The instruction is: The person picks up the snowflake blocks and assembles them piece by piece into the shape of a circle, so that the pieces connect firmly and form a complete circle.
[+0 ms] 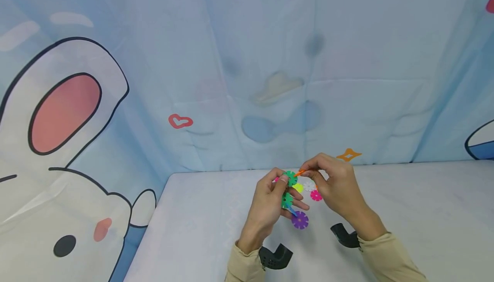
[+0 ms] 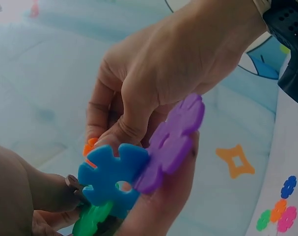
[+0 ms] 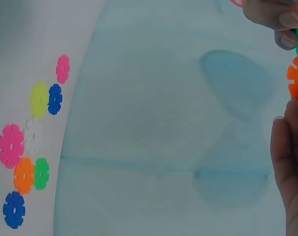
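My left hand [image 1: 264,202] holds a joined string of plastic snowflake discs between thumb and fingers. In it I see a green disc [image 1: 291,178] at the top, another green disc [image 1: 287,200], a blue disc [image 2: 109,174] and a purple disc [image 1: 299,220] hanging at the near end. My right hand [image 1: 339,187] pinches an orange disc [image 3: 296,77] between thumb and index finger. That orange disc is at the upper green disc's edge; whether their slots are joined cannot be told. Fingers partly cover the string's middle.
Loose discs lie on the white table [image 1: 208,222] beyond the hands, among them a yellow disc [image 3: 39,100], a white disc [image 3: 33,136], a pink disc [image 3: 11,146] and a dark blue disc [image 3: 14,210]. A printed blue curtain [image 1: 247,37] hangs behind the table's far edge.
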Available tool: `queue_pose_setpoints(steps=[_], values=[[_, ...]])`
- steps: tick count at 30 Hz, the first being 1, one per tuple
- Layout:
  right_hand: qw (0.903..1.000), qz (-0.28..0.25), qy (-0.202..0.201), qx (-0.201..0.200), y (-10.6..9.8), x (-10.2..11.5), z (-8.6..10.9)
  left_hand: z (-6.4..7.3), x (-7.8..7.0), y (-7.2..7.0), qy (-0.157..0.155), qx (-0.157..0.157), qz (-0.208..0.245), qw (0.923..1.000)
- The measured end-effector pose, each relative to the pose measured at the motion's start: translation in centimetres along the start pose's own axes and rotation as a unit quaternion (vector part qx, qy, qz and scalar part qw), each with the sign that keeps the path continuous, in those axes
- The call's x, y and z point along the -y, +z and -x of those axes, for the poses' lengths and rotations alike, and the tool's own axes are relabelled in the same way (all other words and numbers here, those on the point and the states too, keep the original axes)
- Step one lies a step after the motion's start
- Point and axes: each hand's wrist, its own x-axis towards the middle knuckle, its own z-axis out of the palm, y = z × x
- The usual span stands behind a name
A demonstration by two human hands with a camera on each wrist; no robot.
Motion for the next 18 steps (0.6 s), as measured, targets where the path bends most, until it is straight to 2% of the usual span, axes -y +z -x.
queue_pose_setpoints(steps=[6,13,18], values=[[0.9999,-0.001,-0.014,-0.002,0.47,-0.04,0.18,-0.19,0.14,-0.3,-0.012,-0.007,-0.007,0.9999],[0.9997,-0.021,0.012,-0.005,0.84,0.01,0.36,-0.2,0.26,-0.53,-0.019,-0.001,0.012,0.9997],[0.9993,-0.035,0.015,-0.006,1.05,0.07,0.5,-0.07,0.26,-0.45,-0.014,-0.004,0.018,0.9997]])
